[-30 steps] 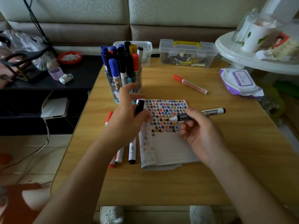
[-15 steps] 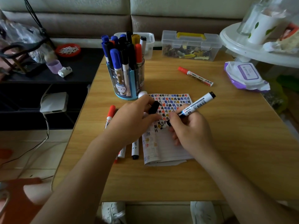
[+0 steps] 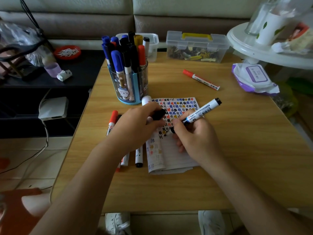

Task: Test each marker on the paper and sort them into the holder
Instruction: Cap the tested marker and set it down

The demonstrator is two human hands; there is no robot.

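right hand grips a black marker, tip on the paper; left hand pinches its black cap (holder just beyond).

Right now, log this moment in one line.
step: testing | right hand: black marker tip on paper | left hand: holds black cap | sorted: not yet

Uncapped black marker tilted, tip seemingly touching the scribbled paper.
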